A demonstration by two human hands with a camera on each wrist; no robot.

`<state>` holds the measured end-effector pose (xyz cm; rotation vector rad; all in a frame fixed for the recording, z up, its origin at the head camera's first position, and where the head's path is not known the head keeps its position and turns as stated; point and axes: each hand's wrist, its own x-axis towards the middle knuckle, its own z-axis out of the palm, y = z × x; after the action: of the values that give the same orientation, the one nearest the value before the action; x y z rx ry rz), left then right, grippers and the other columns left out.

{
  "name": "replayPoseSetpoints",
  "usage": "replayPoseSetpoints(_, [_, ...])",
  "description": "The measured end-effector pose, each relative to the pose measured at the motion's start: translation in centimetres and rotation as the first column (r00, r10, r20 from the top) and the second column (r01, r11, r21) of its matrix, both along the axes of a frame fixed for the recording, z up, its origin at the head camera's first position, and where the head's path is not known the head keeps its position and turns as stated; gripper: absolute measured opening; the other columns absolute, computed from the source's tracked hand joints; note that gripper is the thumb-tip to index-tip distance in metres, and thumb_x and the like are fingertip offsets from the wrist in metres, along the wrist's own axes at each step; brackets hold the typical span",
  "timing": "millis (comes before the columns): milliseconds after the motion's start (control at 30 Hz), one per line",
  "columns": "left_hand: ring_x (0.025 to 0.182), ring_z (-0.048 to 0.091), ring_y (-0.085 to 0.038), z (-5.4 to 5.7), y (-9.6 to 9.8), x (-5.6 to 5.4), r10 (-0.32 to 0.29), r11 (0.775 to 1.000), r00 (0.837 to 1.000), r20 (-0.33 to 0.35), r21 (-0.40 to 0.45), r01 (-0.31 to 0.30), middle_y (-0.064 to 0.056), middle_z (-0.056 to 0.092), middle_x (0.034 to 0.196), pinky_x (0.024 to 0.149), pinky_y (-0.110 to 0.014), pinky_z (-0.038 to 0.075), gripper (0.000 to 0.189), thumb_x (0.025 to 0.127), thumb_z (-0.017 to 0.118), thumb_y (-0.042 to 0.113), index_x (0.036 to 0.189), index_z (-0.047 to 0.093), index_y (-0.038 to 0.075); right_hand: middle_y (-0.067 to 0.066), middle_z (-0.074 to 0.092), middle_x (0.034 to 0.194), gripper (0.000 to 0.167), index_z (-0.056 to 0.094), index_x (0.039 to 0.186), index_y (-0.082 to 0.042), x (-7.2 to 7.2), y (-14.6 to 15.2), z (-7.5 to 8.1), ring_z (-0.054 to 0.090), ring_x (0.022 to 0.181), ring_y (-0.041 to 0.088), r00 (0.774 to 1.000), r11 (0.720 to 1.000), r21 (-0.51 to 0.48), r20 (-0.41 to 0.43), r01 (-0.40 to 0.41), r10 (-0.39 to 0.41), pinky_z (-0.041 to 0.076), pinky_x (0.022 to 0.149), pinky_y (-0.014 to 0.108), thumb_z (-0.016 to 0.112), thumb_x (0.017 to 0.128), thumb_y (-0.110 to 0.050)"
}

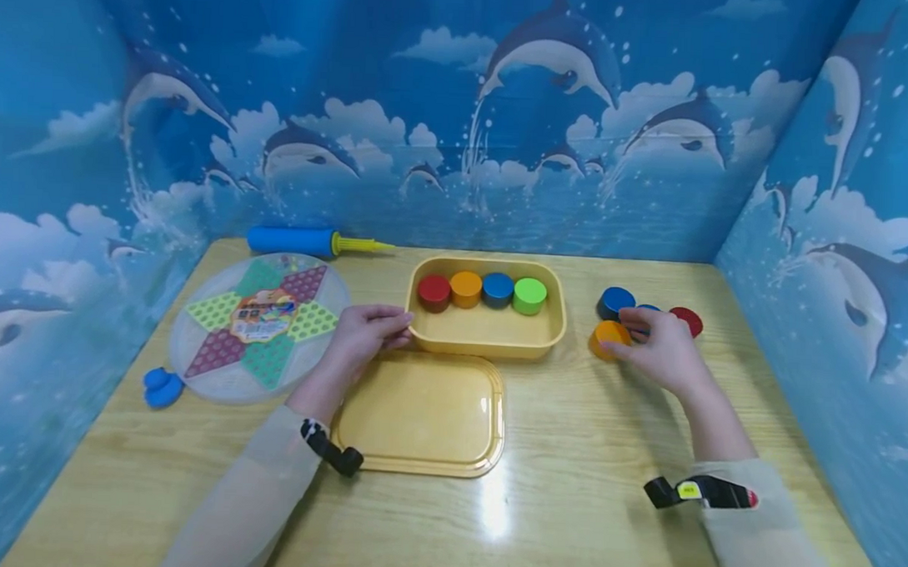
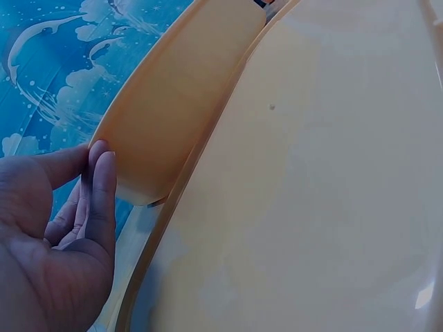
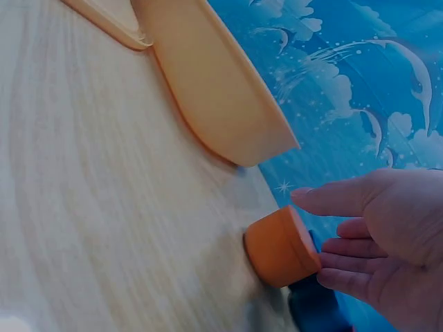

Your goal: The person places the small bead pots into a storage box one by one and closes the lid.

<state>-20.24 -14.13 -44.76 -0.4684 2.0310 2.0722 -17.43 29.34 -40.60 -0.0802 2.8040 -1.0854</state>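
Observation:
My left hand (image 1: 368,335) pinches the left rim of a yellow plastic box (image 1: 482,349) between thumb and fingers. Inside the box, a red tub (image 1: 434,294), an orange tub (image 1: 465,290), a blue tub (image 1: 497,291) and a green tub (image 1: 529,296) stand in a row. On the right, my right hand (image 1: 665,349) has its thumb and fingers spread at the top of another small orange tub (image 3: 280,247), which stands on the table. A firm hold on it does not show. Behind that tub are two blue tubs (image 1: 616,303) and a red one (image 1: 685,322), partly hidden by the hand.
A yellow lid (image 1: 423,412) lies in front of the box. To the left are a round star-patterned game board (image 1: 259,377), a small blue object (image 1: 162,388) and a blue pump (image 1: 294,241) with a yellow nozzle. Dolphin-printed cloth walls border the table (image 1: 567,488).

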Motion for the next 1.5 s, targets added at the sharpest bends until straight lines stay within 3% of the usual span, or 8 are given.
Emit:
replayPoseSetpoints(467, [0.083,0.075,-0.019,0.0,0.2,0.1,0.003,0.999,1.0,-0.009,0.041,-0.002,-0.022,0.071,0.114,0.082,-0.032,0.065,0.034,0.097,0.078,0.005,0.128,0.069,-0.007,0.035,0.051,0.147,0.077,0.045,0.151,0.013,0.1,0.6,-2.7,0.059,0.126,0.048,1.0,1.0,0.011,0.002,0.019,-0.019,0.053,0.107,0.059,0.083,0.095,-0.025])
replayPoseSetpoints(700, [0.083,0.076,-0.019,0.0,0.2,0.2,-0.018,0.999,1.0,-0.02,0.048,0.019,-0.025,0.072,0.115,0.082,-0.032,0.065,0.034,0.098,0.078,0.007,0.128,0.069,-0.007,0.033,0.053,0.146,0.078,0.047,0.151,0.011,0.3,0.7,-2.9,0.06,0.125,0.046,0.999,0.999,-0.026,-0.004,0.046,-0.046,0.054,0.106,0.058,0.085,0.093,-0.025])
replayPoseSetpoints(867, [0.083,0.076,-0.019,0.1,0.1,0.2,-0.015,0.999,1.0,-0.017,0.048,0.016,-0.026,0.071,0.116,0.082,-0.032,0.065,0.035,0.098,0.078,0.007,0.129,0.068,-0.007,0.031,0.056,0.144,0.075,0.049,0.15,0.01,0.1,0.4,-1.9,0.063,0.121,0.044,0.999,0.999,-0.043,-0.035,0.021,-0.022,0.056,0.104,0.057,0.085,0.093,-0.022])
replayPoseSetpoints(1133, [0.085,0.075,-0.019,0.2,0.0,0.2,-0.011,0.999,1.0,-0.001,0.032,0.011,-0.024,0.072,0.115,0.082,-0.031,0.065,0.038,0.098,0.079,0.009,0.131,0.068,-0.006,0.028,0.058,0.145,0.073,0.051,0.15,0.008,-0.6,-1.4,1.2,0.064,0.124,0.041,0.995,0.995,-0.079,-0.088,-0.054,0.047,0.058,0.101,0.052,0.085,0.093,-0.024])
replayPoseSetpoints(1333, [0.085,0.076,-0.019,0.2,0.0,0.2,-0.01,0.999,1.0,0.0,0.032,0.01,-0.025,0.072,0.117,0.083,-0.031,0.065,0.038,0.098,0.079,0.009,0.131,0.068,-0.006,0.024,0.056,0.148,0.071,0.053,0.15,0.005,-1.2,-3.3,3.3,0.061,0.127,0.039,0.992,0.988,-0.109,-0.068,-0.113,0.106,0.057,0.103,0.05,0.086,0.092,-0.018])
replayPoseSetpoints(1500, [0.086,0.076,-0.019,0.2,0.0,0.2,-0.014,0.999,1.0,-0.003,0.032,0.014,-0.025,0.071,0.118,0.083,-0.032,0.065,0.038,0.098,0.078,0.009,0.131,0.068,-0.006,0.023,0.058,0.146,0.067,0.055,0.148,0.005,-2.0,-4.8,3.9,0.059,0.129,0.039,0.984,0.978,-0.123,-0.069,-0.171,0.163,0.054,0.107,0.053,0.085,0.091,-0.012])
